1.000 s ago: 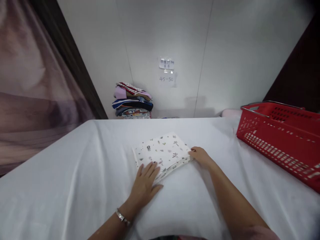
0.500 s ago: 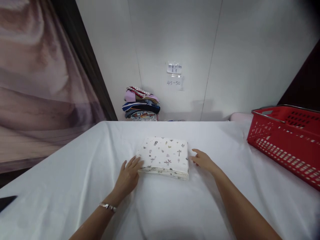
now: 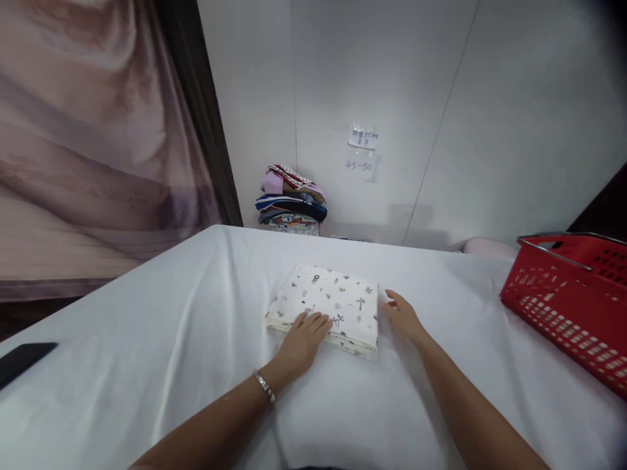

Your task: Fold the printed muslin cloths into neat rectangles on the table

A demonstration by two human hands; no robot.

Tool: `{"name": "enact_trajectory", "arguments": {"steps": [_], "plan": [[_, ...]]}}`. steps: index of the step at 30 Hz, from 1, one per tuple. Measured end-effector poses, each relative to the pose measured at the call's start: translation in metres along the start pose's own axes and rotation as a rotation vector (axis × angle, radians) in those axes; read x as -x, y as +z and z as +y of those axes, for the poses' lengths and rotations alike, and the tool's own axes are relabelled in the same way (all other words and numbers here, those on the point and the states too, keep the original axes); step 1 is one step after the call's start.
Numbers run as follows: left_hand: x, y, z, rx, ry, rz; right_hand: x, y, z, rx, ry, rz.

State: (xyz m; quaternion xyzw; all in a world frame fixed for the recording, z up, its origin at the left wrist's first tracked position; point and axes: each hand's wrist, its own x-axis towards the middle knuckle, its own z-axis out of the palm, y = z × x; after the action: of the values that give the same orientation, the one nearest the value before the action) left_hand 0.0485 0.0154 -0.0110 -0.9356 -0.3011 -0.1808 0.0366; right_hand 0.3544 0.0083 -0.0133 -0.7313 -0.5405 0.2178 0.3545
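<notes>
A folded white cloth [image 3: 333, 297], printed with small palm trees and other little figures, lies flat on the white-covered table [image 3: 343, 405]. Its layered fold faces me. My left hand [image 3: 302, 339] is open, palm down, with the fingers resting on the cloth's near edge; a silver bracelet circles that wrist. Just beyond the cloth's right side is my right hand [image 3: 402, 316], open with the fingers loosely bent and holding nothing. A narrow gap seems to separate it from the cloth.
A red plastic basket [image 3: 563, 313] with a metal handle stands at the right. Behind the table's far edge rises a pile of folded fabrics [image 3: 292, 205] against the wall. A dark flat object [image 3: 24, 360] lies at the left edge. A draped curtain [image 3: 98, 163] hangs at left.
My left hand has moved right, from the cloth's left corner to the middle of its near edge. My right hand stays by the right side. The view has turned and tilted slightly.
</notes>
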Motion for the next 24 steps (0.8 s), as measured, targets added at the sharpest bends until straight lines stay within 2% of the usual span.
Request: {"name": "enact_trajectory", "arguments": {"steps": [4, 7, 9, 12, 15, 17, 21, 24], "plan": [[0.003, 0.004, 0.003, 0.009, -0.006, 0.033, -0.039, -0.001, -0.021, 0.157, -0.101, -0.038], [0.002, 0.002, 0.003, 0.009, 0.017, 0.031, -0.062, 0.001, -0.038, 0.191, -0.108, -0.126], [0.002, 0.0, -0.005, 0.006, 0.017, 0.028, -0.067, 0.001, -0.045, 0.222, -0.088, -0.178], [0.006, -0.006, -0.033, -0.01, -0.076, 0.034, -0.049, -0.003, -0.046, 0.261, -0.066, -0.264], [0.015, -0.011, -0.064, -0.006, -0.225, 0.044, -0.01, -0.007, -0.038, 0.225, -0.063, -0.393], [0.019, -0.012, -0.074, 0.058, -0.256, 0.046, 0.015, -0.009, -0.033, 0.156, -0.03, -0.42], [0.021, -0.014, -0.067, 0.26, -0.318, 0.044, 0.04, -0.01, -0.033, 0.181, 0.02, -0.332], [0.024, -0.021, -0.051, 0.402, -0.462, 0.098, 0.046, -0.008, -0.048, 0.225, -0.164, -0.172]]}}
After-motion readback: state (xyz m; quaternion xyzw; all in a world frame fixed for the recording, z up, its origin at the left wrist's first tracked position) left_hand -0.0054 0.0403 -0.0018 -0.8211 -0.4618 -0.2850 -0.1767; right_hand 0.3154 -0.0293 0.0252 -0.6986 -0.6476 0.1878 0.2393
